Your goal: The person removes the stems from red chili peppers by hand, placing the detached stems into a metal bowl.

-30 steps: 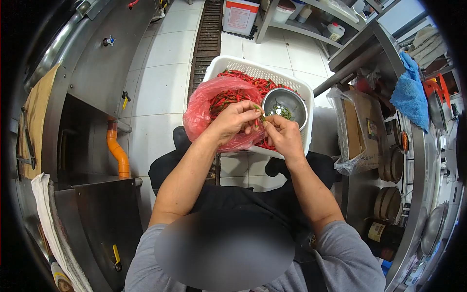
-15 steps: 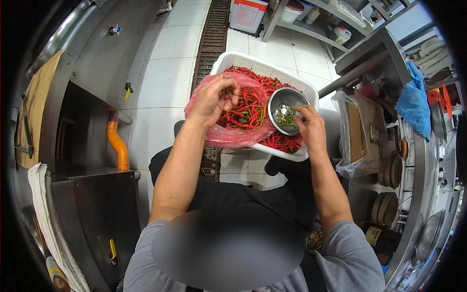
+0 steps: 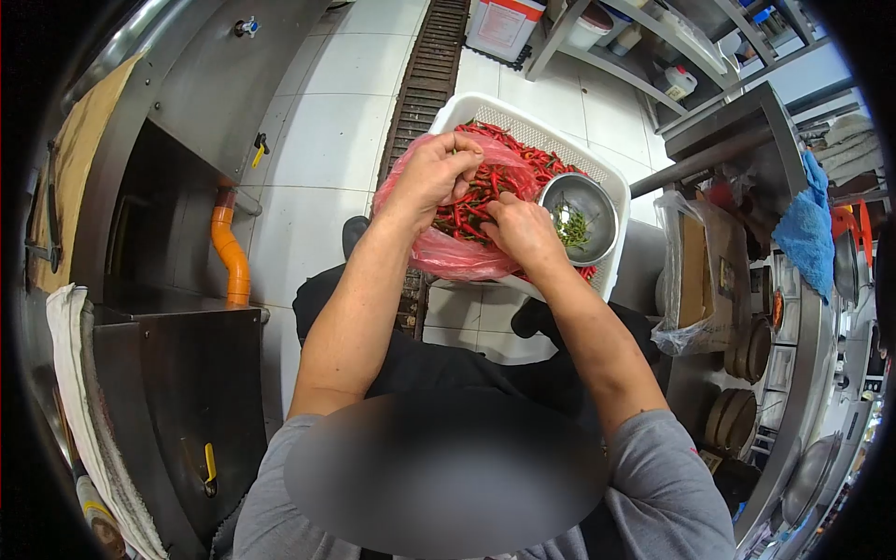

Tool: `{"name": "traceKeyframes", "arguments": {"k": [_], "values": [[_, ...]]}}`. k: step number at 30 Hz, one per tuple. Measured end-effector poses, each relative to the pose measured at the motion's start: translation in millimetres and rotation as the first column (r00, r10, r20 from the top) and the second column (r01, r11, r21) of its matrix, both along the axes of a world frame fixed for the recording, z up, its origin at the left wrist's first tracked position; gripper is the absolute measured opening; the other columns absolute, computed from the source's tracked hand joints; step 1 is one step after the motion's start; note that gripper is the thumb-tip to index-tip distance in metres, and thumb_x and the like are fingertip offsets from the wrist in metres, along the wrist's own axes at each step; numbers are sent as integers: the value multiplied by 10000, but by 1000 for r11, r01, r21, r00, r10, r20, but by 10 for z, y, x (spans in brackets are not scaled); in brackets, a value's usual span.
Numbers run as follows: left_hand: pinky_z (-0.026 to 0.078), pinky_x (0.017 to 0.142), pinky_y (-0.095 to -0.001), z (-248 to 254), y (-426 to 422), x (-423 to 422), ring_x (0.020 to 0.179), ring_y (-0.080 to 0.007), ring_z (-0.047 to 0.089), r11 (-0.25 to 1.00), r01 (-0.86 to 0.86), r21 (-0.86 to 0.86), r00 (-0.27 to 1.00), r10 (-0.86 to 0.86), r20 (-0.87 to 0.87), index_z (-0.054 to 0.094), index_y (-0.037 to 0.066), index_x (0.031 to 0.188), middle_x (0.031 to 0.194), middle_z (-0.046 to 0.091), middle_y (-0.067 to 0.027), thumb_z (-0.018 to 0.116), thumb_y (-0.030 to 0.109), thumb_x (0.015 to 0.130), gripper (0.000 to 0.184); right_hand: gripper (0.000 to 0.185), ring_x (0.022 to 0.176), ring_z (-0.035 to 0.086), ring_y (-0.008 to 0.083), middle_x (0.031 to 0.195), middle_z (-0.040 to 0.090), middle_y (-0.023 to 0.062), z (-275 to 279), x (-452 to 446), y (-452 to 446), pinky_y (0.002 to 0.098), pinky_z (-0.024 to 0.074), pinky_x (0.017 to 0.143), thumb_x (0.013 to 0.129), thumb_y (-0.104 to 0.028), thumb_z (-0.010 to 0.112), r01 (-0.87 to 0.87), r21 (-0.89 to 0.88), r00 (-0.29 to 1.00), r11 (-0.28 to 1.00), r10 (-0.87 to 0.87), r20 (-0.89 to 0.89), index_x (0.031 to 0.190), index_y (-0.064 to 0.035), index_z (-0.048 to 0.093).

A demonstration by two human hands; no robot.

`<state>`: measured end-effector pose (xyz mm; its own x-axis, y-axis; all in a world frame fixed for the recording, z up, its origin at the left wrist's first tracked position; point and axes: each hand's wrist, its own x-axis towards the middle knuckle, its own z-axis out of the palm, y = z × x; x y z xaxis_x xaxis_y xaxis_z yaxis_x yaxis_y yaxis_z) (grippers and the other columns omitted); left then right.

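A white basket (image 3: pixel 607 173) full of red chilies (image 3: pixel 523 149) stands on the floor in front of me. In it lies an open pink plastic bag (image 3: pixel 448 257) with red and some green chilies inside. A metal bowl (image 3: pixel 609 219) holding green stems (image 3: pixel 571 227) rests at the basket's right side. Over the bag's left part, my left hand (image 3: pixel 439 175) has its fingers pinched; what they hold is too small to name. My right hand (image 3: pixel 525 227) reaches over the bag's right edge, left of the bowl, its fingers curled down at the chilies and partly hidden.
A floor drain grate (image 3: pixel 429 103) runs past the basket's left. Steel cabinets with an orange pipe (image 3: pixel 229 252) stand left. To the right are a plastic-wrapped cardboard box (image 3: pixel 695 271), a blue cloth (image 3: pixel 805 229) and a steel shelf (image 3: pixel 616 70).
My right hand has moved left from the bowl to the chilies in the bag. My left hand has gone from loosely curled to pinched. The whole view has shifted slightly.
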<state>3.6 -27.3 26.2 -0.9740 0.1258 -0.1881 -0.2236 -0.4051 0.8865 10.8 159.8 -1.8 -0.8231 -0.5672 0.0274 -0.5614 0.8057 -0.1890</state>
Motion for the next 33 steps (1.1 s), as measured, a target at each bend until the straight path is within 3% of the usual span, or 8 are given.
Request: {"name": "traceKeyframes", "arguments": {"k": [4,6,8,10,14,27,29,33], "values": [[299,404,-180,-8,-26,16,518,-48,481,1000,-13,-22,1000,13,-3,606,66,966,713,562,20,635,109,890,93,155,791,668,330,866,643,143,-63,-74,32,444,535,709,810,-174,698,10,-124,1000,992,-13,-25,922,-66,695],[306,413,-181,-71,-10,-2,522,-46,485,996,-15,-89,1000,13,-14,614,63,976,717,569,22,639,113,889,104,174,789,661,328,880,656,148,-31,-136,115,428,522,699,790,-144,722,111,-456,994,883,-97,54,945,-70,699],[314,422,-183,-128,27,-16,526,-44,489,987,-13,-157,1000,9,-30,622,59,986,721,576,23,643,116,888,115,185,671,654,251,836,682,118,10,-173,202,375,502,607,814,-129,727,72,-552,995,831,-95,-13,973,-43,691],[324,435,-185,-122,85,5,532,-43,492,955,95,-280,995,-94,16,630,51,1014,729,578,28,648,116,890,141,165,587,623,116,785,682,42,204,-123,212,239,425,472,887,-158,691,542,-619,796,568,-113,594,971,-16,679],[316,434,-181,-144,225,58,538,-36,493,965,185,-186,980,-194,-32,631,51,1020,693,567,34,659,149,909,151,206,543,573,84,773,683,32,289,-13,201,232,412,455,890,-149,680,579,-597,749,555,-73,658,1017,14,676],[305,400,-170,-216,236,37,530,-41,505,977,174,123,983,-181,40,578,56,909,740,592,-14,649,158,928,126,197,538,540,73,758,690,55,334,127,207,234,417,489,899,-118,651,504,-627,815,593,-87,573,1000,48,680],[308,400,-171,-259,224,20,538,-50,513,970,195,148,978,-204,50,570,57,897,747,592,-19,632,154,932,121,179,552,544,69,759,688,59,398,179,168,231,409,492,906,-99,634,308,-606,932,733,-105,347,996,51,675],[316,399,-178,-269,251,8,567,-84,537,955,146,256,979,-176,99,569,54,907,779,592,-42,580,150,943,103,169,559,555,80,785,697,63,512,263,92,225,410,493,914,-91,620,261,-709,937,655,5,350,1002,44,670]]}}
